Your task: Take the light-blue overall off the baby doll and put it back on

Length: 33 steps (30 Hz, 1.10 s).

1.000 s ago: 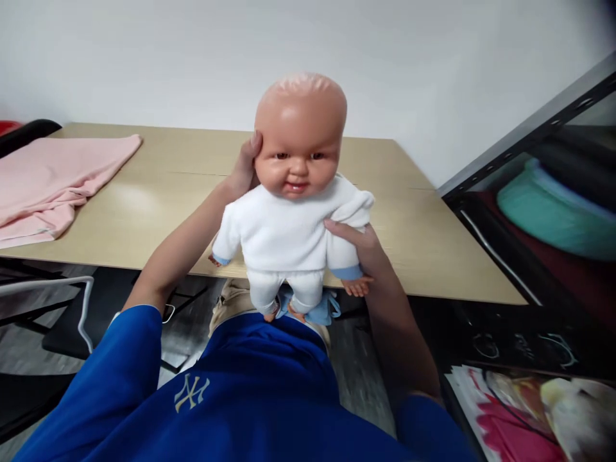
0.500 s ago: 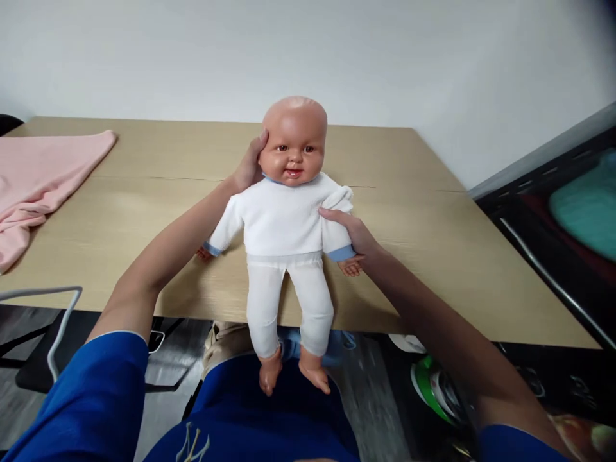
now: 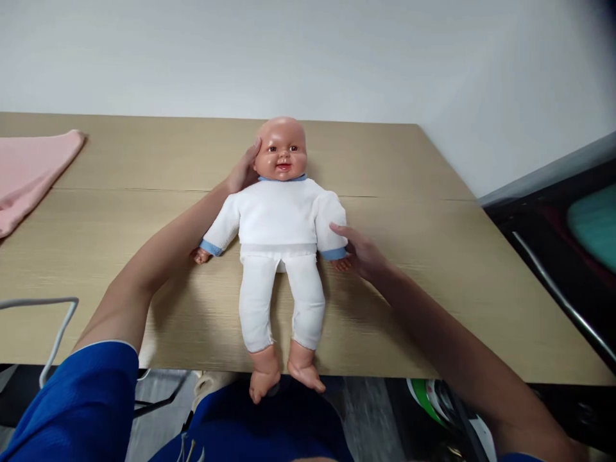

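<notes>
A bald baby doll (image 3: 278,215) in a white top with blue cuffs and collar and white trousers lies face up on the wooden table (image 3: 409,256). Its feet reach past the table's near edge. My left hand (image 3: 244,168) cups the side and back of the doll's head, most of the fingers hidden behind it. My right hand (image 3: 360,250) is closed around the doll's sleeve near the cuff, thumb on top and the other fingers underneath.
A pink cloth (image 3: 33,173) is spread at the table's left. A white metal bar (image 3: 60,321) rises at the near left edge. To the right stands a dark open case or rack (image 3: 553,244) with something teal in it. A pale wall is behind the table.
The doll has gone down and away from me onto the table, its head now lower in view. My right hand has slid from the upper arm toward the cuff.
</notes>
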Each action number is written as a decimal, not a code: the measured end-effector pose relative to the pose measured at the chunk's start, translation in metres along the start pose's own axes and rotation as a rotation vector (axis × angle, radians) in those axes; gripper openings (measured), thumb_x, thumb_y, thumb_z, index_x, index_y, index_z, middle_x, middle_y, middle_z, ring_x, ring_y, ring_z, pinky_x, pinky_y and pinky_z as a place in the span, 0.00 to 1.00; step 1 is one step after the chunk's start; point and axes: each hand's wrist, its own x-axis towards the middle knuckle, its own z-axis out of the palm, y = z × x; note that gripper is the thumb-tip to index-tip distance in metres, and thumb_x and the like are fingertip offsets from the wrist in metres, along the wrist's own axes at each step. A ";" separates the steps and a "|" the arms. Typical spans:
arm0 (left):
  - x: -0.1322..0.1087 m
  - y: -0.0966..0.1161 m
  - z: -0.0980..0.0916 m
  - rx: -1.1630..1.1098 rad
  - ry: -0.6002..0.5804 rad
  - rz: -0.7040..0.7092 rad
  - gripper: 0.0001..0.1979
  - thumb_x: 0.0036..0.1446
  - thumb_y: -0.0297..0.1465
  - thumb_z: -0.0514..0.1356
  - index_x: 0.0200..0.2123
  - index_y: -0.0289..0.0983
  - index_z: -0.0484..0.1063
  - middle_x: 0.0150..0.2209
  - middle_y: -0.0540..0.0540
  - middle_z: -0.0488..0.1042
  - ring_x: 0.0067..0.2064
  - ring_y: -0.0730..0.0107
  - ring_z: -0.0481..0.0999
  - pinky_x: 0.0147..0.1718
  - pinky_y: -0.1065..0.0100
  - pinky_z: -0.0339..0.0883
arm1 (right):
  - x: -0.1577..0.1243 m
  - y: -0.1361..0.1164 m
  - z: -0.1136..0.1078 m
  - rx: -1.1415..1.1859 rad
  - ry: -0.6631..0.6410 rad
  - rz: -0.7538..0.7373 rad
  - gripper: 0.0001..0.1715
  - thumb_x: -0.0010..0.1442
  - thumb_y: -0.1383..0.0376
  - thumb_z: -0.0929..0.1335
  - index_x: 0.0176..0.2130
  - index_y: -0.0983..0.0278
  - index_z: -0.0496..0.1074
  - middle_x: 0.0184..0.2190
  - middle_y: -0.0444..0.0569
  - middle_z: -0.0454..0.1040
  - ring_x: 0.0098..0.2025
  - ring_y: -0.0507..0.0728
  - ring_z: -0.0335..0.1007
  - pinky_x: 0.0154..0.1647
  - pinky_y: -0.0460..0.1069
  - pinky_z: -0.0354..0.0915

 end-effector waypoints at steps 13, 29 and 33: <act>0.055 -0.011 -0.050 0.008 -0.060 -0.089 0.37 0.86 0.57 0.43 0.67 0.41 0.83 0.63 0.45 0.90 0.90 0.51 0.51 0.90 0.48 0.47 | -0.002 0.021 -0.006 -0.526 0.146 -0.174 0.33 0.73 0.39 0.73 0.62 0.58 0.79 0.44 0.52 0.83 0.42 0.65 0.78 0.46 0.60 0.78; 0.057 -0.014 -0.037 -0.112 0.161 -0.136 0.35 0.86 0.56 0.46 0.76 0.44 0.76 0.68 0.48 0.87 0.86 0.43 0.65 0.87 0.40 0.59 | 0.000 0.033 -0.011 -0.774 0.220 -0.352 0.27 0.79 0.44 0.67 0.63 0.56 0.79 0.62 0.63 0.81 0.63 0.75 0.76 0.70 0.74 0.72; 0.056 -0.013 -0.036 -0.100 0.150 -0.141 0.41 0.78 0.67 0.47 0.68 0.47 0.82 0.64 0.48 0.90 0.89 0.48 0.58 0.90 0.43 0.43 | 0.002 0.036 -0.012 -0.784 0.231 -0.355 0.27 0.80 0.44 0.67 0.62 0.57 0.80 0.61 0.63 0.82 0.62 0.75 0.77 0.69 0.73 0.72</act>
